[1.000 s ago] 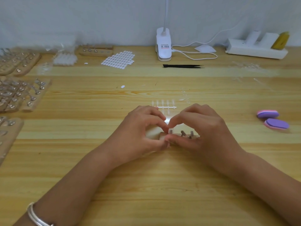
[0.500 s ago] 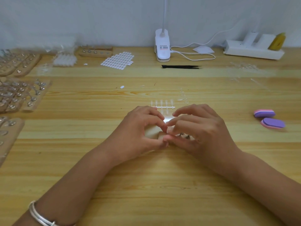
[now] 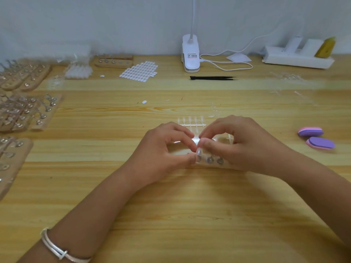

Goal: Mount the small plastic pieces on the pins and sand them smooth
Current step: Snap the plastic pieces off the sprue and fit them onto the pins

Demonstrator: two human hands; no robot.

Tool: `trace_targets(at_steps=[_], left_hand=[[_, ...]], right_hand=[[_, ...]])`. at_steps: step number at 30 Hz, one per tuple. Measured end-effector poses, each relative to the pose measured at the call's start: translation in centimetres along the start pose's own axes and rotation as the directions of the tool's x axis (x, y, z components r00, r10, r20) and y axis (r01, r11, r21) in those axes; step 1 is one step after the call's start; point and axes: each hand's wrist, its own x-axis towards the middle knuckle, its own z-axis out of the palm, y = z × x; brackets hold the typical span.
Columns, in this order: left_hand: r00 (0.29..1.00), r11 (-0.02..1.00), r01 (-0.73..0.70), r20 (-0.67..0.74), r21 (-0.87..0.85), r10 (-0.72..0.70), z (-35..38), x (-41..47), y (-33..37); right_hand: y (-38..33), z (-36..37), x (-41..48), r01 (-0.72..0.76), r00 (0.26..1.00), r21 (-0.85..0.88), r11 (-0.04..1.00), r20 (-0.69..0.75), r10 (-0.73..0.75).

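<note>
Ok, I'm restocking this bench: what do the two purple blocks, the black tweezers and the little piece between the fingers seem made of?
Purple blocks: probably foam, matte, with a pink layer along the edge.
Tweezers: matte black, likely coated metal, possibly plastic; thin and sharp-tipped.
Piece: clear, slightly glossy plastic by its look; it is see-through and catches the light.

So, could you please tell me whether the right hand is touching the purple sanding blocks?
Apart. The head view shows bare table between the right hand and the purple sanding blocks lying to its right.
</note>
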Motion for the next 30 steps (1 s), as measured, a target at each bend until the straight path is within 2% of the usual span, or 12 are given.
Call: trace_targets(at_steps=[3,10,23,30], left_hand=[[1.000,1.000,0.010,0.003,0.007,-0.010,0.2,0.0,0.1],[0.999,0.997,-0.006,-0.036,0.076,0.009,0.6,0.1,0.5],[0.999,0.999,0.029,-0.032,0.038,-0.028,0.5,0.0,0.8],[0.999,0.999,0.036,-0.032,0.027,-0.036,0.5,0.0,0.7]], right_hand=[[0.1,-0.3,0.6,-0.043,0.996,0.035,0.998,0.083,0.040],[0.5,-0.7,1.1,-0.097,0.984,0.192,0.977,0.169,0.064],[0.2,-0.8,1.1,-0.084,0.990,0.149,0.985,0.129,0.065],[-0.2,-0.9,1.5,-0.164,0.967,0.092,0.982,0.213,0.141]])
